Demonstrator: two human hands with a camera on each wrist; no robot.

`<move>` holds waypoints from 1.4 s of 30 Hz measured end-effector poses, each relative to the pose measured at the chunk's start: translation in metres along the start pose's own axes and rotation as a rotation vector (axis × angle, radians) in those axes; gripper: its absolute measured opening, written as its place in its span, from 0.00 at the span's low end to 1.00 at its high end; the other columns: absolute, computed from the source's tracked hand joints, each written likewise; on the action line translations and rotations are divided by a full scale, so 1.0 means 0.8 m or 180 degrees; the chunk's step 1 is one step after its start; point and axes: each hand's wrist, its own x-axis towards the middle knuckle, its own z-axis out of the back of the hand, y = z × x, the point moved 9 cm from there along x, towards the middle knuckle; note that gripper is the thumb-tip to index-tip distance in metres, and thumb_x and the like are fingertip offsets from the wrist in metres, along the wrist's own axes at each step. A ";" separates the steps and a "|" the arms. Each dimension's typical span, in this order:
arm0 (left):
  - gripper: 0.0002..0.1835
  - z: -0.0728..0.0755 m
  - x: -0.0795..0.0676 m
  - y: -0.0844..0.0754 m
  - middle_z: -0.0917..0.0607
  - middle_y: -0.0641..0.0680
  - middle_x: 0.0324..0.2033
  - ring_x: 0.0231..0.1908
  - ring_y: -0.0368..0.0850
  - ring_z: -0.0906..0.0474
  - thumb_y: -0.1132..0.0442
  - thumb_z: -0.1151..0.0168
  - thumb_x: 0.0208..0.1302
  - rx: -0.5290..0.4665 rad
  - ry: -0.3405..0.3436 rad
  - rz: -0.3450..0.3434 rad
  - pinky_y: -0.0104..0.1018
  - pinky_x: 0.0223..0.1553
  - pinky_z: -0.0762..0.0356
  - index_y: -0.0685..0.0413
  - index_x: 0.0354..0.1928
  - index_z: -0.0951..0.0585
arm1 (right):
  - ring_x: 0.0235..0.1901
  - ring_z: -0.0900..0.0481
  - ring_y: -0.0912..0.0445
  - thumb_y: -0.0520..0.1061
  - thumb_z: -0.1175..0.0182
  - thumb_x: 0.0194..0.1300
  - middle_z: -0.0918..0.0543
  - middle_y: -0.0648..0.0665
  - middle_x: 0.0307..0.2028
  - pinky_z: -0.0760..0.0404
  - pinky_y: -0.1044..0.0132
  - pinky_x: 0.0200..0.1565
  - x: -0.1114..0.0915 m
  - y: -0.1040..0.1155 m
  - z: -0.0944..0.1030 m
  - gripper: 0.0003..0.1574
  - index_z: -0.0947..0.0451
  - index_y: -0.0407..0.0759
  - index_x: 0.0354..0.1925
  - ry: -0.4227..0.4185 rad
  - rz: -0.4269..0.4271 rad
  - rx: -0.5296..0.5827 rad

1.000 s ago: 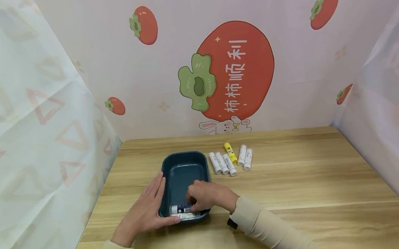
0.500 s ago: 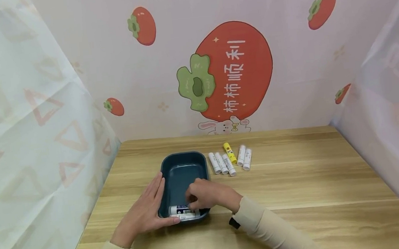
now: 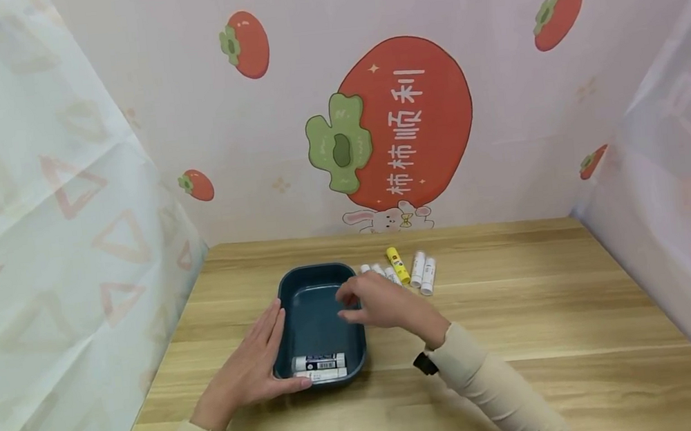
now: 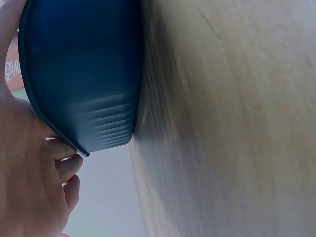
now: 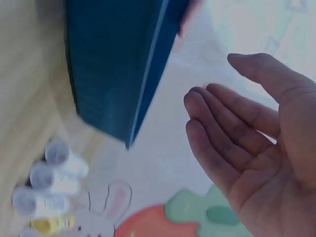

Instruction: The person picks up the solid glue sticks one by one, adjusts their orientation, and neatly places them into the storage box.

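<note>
A dark blue tray (image 3: 321, 318) stands on the table; two glue sticks lie across its near end, one with a navy label (image 3: 320, 362) and a mostly white one (image 3: 328, 374) in front. My left hand (image 3: 249, 363) rests along the tray's left rim, thumb stretched over the near edge. In the left wrist view its fingers (image 4: 69, 168) touch the rim. My right hand (image 3: 385, 302) is raised over the tray's right rim, holding nothing. The right wrist view shows its fingers (image 5: 217, 123) loosely bent, thumb apart. It partly hides several white glue sticks (image 3: 391, 275) behind it.
To the right of the tray's far end, a yellow glue stick (image 3: 398, 266) lies beside two more white ones (image 3: 422, 272). The wooden table (image 3: 517, 310) ends at a printed cloth backdrop (image 3: 511, 123), with cloth sides left and right.
My right hand has let go of the navy-labelled glue stick in the tray and moved up, away and to the right. The left hand has stayed on the rim.
</note>
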 end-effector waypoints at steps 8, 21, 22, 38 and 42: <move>0.73 0.002 0.000 -0.001 0.51 0.66 0.84 0.83 0.62 0.49 0.17 0.36 0.53 0.0071 -0.0030 -0.0031 0.62 0.79 0.40 0.69 0.82 0.48 | 0.43 0.11 0.53 0.45 0.28 0.69 0.08 0.42 0.44 0.10 0.57 0.51 -0.015 -0.053 0.044 0.17 0.12 0.37 0.52 -0.0516 -0.0492 0.0027; 0.73 0.000 -0.001 0.000 0.52 0.65 0.85 0.84 0.62 0.50 0.17 0.37 0.53 0.0054 0.0027 0.0014 0.62 0.79 0.40 0.68 0.83 0.49 | 0.28 0.24 0.55 0.47 0.24 0.64 0.14 0.44 0.29 0.22 0.63 0.33 -0.037 -0.134 0.035 0.15 0.11 0.35 0.40 -0.0638 -0.1167 -0.0483; 0.73 -0.001 -0.001 0.000 0.52 0.65 0.85 0.84 0.62 0.50 0.18 0.37 0.53 0.0042 0.0027 0.0021 0.62 0.79 0.40 0.68 0.83 0.49 | 0.27 0.26 0.55 0.47 0.24 0.64 0.15 0.45 0.28 0.25 0.64 0.31 -0.039 -0.138 0.033 0.15 0.12 0.36 0.38 -0.0618 -0.1215 -0.0485; 0.73 -0.002 -0.001 -0.001 0.51 0.65 0.85 0.83 0.62 0.49 0.18 0.37 0.54 0.0073 0.0011 0.0002 0.62 0.79 0.39 0.68 0.83 0.48 | 0.24 0.28 0.54 0.53 0.19 0.59 0.21 0.45 0.24 0.32 0.65 0.26 -0.046 -0.178 0.004 0.24 0.18 0.37 0.34 -0.0361 -0.1706 -0.0474; 0.73 -0.001 -0.001 -0.001 0.52 0.65 0.85 0.83 0.62 0.49 0.18 0.36 0.54 0.0050 0.0029 0.0009 0.63 0.79 0.39 0.68 0.83 0.48 | 0.23 0.29 0.54 0.53 0.20 0.59 0.23 0.45 0.24 0.32 0.65 0.25 -0.046 -0.183 0.000 0.25 0.17 0.34 0.38 -0.0337 -0.1741 -0.0510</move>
